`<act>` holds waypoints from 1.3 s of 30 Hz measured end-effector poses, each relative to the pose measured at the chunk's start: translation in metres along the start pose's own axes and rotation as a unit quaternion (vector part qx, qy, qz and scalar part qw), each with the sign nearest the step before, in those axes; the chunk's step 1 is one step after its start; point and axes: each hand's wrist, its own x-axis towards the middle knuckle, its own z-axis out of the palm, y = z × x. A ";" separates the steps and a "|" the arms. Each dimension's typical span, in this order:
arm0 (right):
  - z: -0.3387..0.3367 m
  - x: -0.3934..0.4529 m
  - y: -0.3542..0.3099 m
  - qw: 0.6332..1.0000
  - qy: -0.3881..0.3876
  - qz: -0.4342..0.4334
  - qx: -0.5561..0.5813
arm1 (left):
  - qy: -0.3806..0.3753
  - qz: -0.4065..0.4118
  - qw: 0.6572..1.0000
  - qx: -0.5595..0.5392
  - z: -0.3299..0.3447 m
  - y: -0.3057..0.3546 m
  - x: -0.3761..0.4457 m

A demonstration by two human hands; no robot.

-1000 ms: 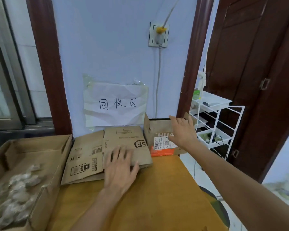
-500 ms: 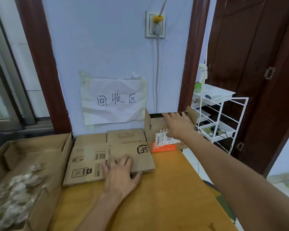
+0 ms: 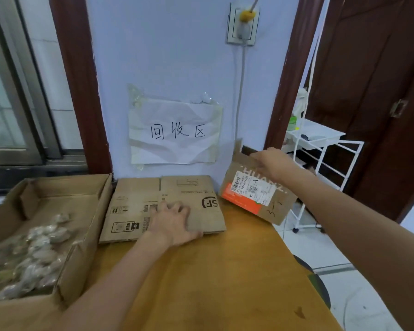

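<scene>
A: What do I have on the head view?

B: I see my left hand [image 3: 175, 223] pressing down on the flattened cardboard [image 3: 134, 204], which lies along the far edge of the table [image 3: 225, 271], against the wall.

A: And my right?

B: My right hand [image 3: 270, 163] grips the top edge of the small box [image 3: 256, 197] at the far right corner. The box is tilted, partly past the right edge. An open carton [image 3: 65, 187] sits at the left edge, just beside the cardboard.

Open box [image 3: 91, 223] lower left: cut by frame edge, contents blurred. Right hand [image 3: 270, 163] fingertips hidden behind small box [image 3: 280, 204] rim; label [image 3: 249, 187] txt too small.
</scene>
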 end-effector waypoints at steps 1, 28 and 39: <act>-0.010 -0.009 0.002 1.000 0.005 0.013 0.002 | -0.011 0.004 1.000 -0.023 -0.002 0.000 -0.004; -0.059 -0.284 -0.130 0.632 -0.042 0.299 0.714 | 0.243 -0.021 0.636 -0.732 -0.066 0.031 -0.284; -0.095 -0.341 -0.177 0.897 0.214 0.087 0.376 | 0.372 0.068 0.817 -0.436 -0.132 0.001 -0.359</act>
